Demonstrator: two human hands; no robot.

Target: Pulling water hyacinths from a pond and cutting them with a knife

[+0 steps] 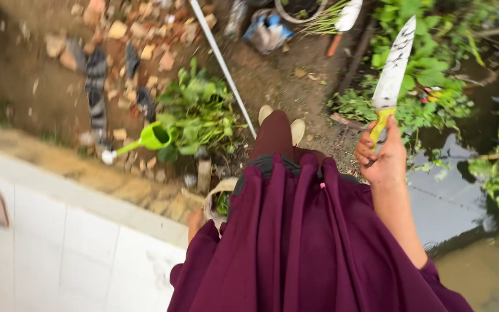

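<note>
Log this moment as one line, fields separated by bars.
right hand: grips knife, blade up | left hand: mostly hidden by maroon garment, beside basket | nearby: green watering can

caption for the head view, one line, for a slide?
Right hand raises a yellow-handled knife over pondside plants; left hand holds a basket near a green watering can.

The knife point(393, 72) has a worn, smeared metal blade and a yellow plastic-looking handle. The watering can point(148, 139) is glossy green plastic. Maroon cloth point(307, 242) falls in soft matt folds.
</note>
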